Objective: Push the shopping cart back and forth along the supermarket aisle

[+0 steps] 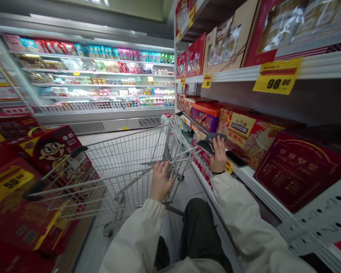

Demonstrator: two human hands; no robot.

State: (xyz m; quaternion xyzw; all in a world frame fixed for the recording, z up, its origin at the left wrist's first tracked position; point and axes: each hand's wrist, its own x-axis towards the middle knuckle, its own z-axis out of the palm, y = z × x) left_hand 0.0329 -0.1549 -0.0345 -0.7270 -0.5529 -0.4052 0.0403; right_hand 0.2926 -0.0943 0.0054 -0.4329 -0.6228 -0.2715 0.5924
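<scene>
An empty wire shopping cart (116, 159) stands in the aisle in front of me, tilted in view. My left hand (160, 180) is closed around the cart's rear wire frame. My right hand (218, 154) grips the dark handle end (208, 143) at the cart's right side, fingers wrapped over it. Both arms wear pale sleeves. A black phone (236, 159) lies on the shelf edge just right of my right hand.
Right shelves (272, 193) hold red and gold gift boxes (295, 167) with yellow price tags (277, 77). Red boxed goods (31, 182) are stacked at the left. A refrigerated display (96, 83) with packaged goods lines the far end. Tiled floor lies between.
</scene>
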